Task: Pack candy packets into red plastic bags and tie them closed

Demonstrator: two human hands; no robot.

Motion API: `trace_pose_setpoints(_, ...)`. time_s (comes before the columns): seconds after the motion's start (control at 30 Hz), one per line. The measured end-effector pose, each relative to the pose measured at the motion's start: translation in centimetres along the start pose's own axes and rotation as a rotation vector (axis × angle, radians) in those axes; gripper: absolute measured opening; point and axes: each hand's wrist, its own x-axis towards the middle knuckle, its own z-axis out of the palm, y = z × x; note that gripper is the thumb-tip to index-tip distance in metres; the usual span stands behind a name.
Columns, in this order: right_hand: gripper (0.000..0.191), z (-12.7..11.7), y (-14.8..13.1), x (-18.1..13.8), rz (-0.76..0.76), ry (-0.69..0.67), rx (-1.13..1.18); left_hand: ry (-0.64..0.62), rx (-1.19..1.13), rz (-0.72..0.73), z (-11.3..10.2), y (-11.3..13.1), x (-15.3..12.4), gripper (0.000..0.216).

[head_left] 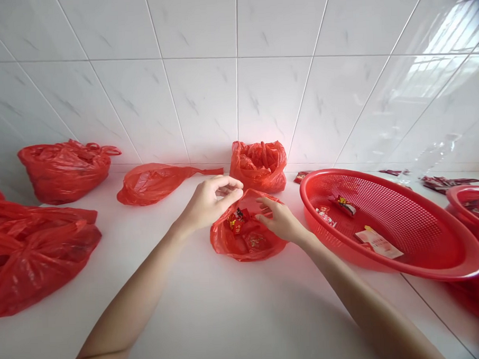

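Note:
A red plastic bag (248,250) lies with its mouth open in front of me, several small red and gold wrapped packets (236,221) inside it. My left hand (211,202) is at the bag's upper left rim, its thumb and fingers pinched together on what looks like the thin edge. Over the right side of the same bag, my right hand (283,220) has thumb and fingers apart, with nothing visible between them. Part of the bag's rim is hidden behind both hands.
To the right stands a red perforated basket (424,235) with a few packets and a card (379,242). Behind are a full red bag (258,168) and a flat one (152,183). Filled bags (67,174) sit left. A clear bottle (437,155) is at the far right.

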Motion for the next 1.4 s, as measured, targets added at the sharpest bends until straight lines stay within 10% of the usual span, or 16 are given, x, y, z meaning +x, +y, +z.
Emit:
trace_pose_setpoints(0.3, 0.029, -2.6, -2.9, -1.5, 0.079, -0.289, -0.893, -0.445, 0.538, -0.301, -2.7, -1.0, -1.8, 0.026)
trace_pose_setpoints(0.5, 0.04, -2.5, -2.8, -1.6, 0.054, -0.201, -1.041, -0.614, 0.541, -0.332, -3.3, -2.0, -1.1, 0.014)
trace_pose_setpoints(0.6, 0.047, -3.0, -2.4, -1.6, -0.002, -0.119, -1.069, -0.471, 0.461, -0.295, -4.4, -1.7, -0.8, 0.021)
trace_pose_setpoints(0.9, 0.034, -6.2, -4.9, -2.0, -0.417, 0.358, -0.855, 0.57, -0.159, -0.035, -6.3, 0.8, -0.3, 0.019)
trace_pose_setpoints(1.2, 0.026, -6.8, -5.1, -2.0, -0.604, 0.522, -0.605, 0.515, -0.282, 0.027, -5.3, 1.5, -0.5, 0.017)
trace_pose_setpoints(1.4, 0.054, -5.4, -5.2, -1.7, -0.23, 0.483, -0.723, 0.402, -0.209, -0.029, -4.6, 1.8, -0.9, 0.019)
